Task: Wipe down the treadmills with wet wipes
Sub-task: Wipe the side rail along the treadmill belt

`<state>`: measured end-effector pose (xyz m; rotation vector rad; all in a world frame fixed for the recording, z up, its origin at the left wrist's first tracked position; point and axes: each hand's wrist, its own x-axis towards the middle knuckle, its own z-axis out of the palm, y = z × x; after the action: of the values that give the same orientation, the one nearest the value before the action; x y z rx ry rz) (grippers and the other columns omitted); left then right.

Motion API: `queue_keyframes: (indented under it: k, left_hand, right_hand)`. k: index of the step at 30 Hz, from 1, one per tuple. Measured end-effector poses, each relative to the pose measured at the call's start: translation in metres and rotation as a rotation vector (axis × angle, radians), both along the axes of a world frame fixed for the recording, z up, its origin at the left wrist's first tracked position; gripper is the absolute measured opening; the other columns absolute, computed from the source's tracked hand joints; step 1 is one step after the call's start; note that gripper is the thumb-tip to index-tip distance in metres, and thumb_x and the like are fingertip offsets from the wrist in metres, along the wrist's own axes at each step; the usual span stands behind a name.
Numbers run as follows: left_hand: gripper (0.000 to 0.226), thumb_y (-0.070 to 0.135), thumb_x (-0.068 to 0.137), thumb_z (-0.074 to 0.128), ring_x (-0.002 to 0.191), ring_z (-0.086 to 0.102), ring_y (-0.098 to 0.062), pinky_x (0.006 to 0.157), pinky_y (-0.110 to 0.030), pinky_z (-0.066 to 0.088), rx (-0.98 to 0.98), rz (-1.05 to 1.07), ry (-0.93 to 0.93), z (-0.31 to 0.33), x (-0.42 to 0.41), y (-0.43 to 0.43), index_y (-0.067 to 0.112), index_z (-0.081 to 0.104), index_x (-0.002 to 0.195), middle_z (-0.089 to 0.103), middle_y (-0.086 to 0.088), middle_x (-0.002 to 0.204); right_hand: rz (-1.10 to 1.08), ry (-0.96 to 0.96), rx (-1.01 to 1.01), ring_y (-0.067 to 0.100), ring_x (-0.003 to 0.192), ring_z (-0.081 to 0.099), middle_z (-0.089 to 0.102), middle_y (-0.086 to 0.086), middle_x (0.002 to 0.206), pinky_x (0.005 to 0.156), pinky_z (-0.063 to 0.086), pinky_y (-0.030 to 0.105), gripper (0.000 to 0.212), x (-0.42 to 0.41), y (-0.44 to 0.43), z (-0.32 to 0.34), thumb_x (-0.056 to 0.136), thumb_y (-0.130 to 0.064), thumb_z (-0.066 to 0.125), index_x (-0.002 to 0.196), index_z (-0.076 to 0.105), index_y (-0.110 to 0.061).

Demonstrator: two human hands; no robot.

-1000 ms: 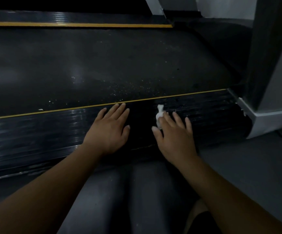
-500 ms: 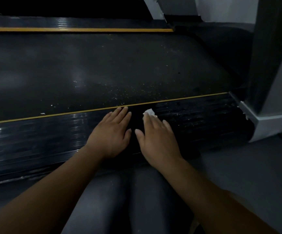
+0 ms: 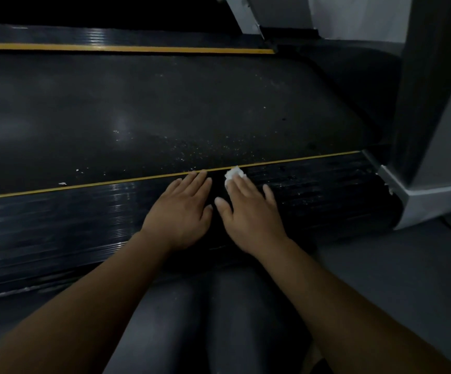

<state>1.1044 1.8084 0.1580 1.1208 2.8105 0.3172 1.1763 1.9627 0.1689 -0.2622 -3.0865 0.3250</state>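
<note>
Black ribbed plastic is recorded for the treadmill side rail (image 3: 57, 225), which is taken as the reference for every entry below. Yellow stripe (image 3: 111, 182): laid along the far edge of the rail. Treadmill belt (image 3: 165, 109): dark, set just beyond the rail, dotted with white specks (image 3: 205, 152) that are gathered close to the rail's far edge. Left hand (image 3: 184, 211): laid flat on the rail, palm down, fingers straight and held together, fingertips brought up to the rail's far edge; nothing is held. Right hand (image 3: 248, 211): laid flat on the rail just beside the left, thumbs nearly touching, fingers straight and slightly spread. Wet wipe (image 3: 234, 174): white, crumpled, pressed onto the rail under the right fingertips at the rail's far edge, a part left showing past the index and middle fingers. Grey upright (image 3: 435, 103): stood at the right end of the rail, its pale base (image 3: 435, 203) butted against the rail's end. Grey floor (image 3: 394, 279): seen on the near side of the rail. Legs (image 3: 192, 319): clad in dark cloth, placed on the near side of the rail, beneath the forearms. Second yellow stripe (image 3: 111, 47): seen well beyond the rail, across the belt.
</note>
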Motion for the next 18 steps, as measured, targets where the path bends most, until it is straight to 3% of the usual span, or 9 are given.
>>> queue_keyframes:
  k: [3, 7, 10, 15, 18]
  left_hand:
    - [0.093, 0.056, 0.081, -0.006, 0.156, 0.0, -0.016, 0.125, -0.034, 0.002, -0.015, -0.006, 0.005, 0.001, -0.001, 0.002, 0.015, 0.016, 0.161, 0.005, -0.003, 0.169]
    - [0.093, 0.056, 0.08, -0.006, 0.156, 0.0, -0.016, 0.125, -0.033, 0.002, -0.016, -0.004, 0.008, 0.003, 0.0, 0.003, 0.015, 0.015, 0.161, 0.004, -0.003, 0.169]
    - [0.093, 0.057, 0.081, -0.007, 0.155, -0.001, -0.015, 0.125, -0.033, 0.002, -0.01, -0.006, 0.002, 0.002, -0.002, 0.005, 0.015, 0.014, 0.161, 0.003, -0.003, 0.169]
    - [0.094, 0.056, 0.079, -0.008, 0.156, -0.001, -0.016, 0.126, -0.033, 0.002, -0.016, -0.006, 0.0, 0.004, -0.001, 0.006, 0.015, 0.014, 0.161, 0.003, -0.003, 0.169]
    - [0.094, 0.056, 0.08, -0.006, 0.156, 0.001, -0.016, 0.126, -0.034, 0.002, 0.0, 0.003, 0.001, 0.004, -0.001, 0.009, 0.014, 0.017, 0.161, 0.005, -0.004, 0.169]
  right_hand:
    - [-0.101, 0.004, 0.001, 0.009, 0.154, 0.009, 0.015, -0.006, 0.168, 0.123, 0.008, 0.048, 0.056, -0.012, 0.025, 0.003, 0.106, -0.049, 0.027, 0.155, 0.03, -0.022]
    - [-0.135, 0.058, -0.01, 0.013, 0.152, 0.019, 0.03, -0.002, 0.163, 0.122, 0.016, 0.049, 0.066, 0.011, 0.017, -0.001, 0.099, -0.056, 0.018, 0.148, 0.041, -0.018]
    - [-0.057, 0.029, 0.0, 0.012, 0.153, 0.016, 0.027, -0.002, 0.164, 0.123, 0.012, 0.049, 0.06, -0.005, 0.014, -0.002, 0.102, -0.052, 0.026, 0.151, 0.038, -0.018]
    - [-0.224, 0.028, -0.009, 0.012, 0.151, 0.02, 0.03, -0.003, 0.163, 0.123, 0.011, 0.049, 0.053, -0.006, 0.047, 0.0, 0.105, -0.047, 0.029, 0.149, 0.041, -0.02]
    - [-0.081, 0.065, -0.02, 0.014, 0.151, 0.022, 0.033, -0.001, 0.161, 0.122, 0.014, 0.049, 0.056, 0.0, 0.023, -0.007, 0.102, -0.049, 0.03, 0.146, 0.044, -0.017]
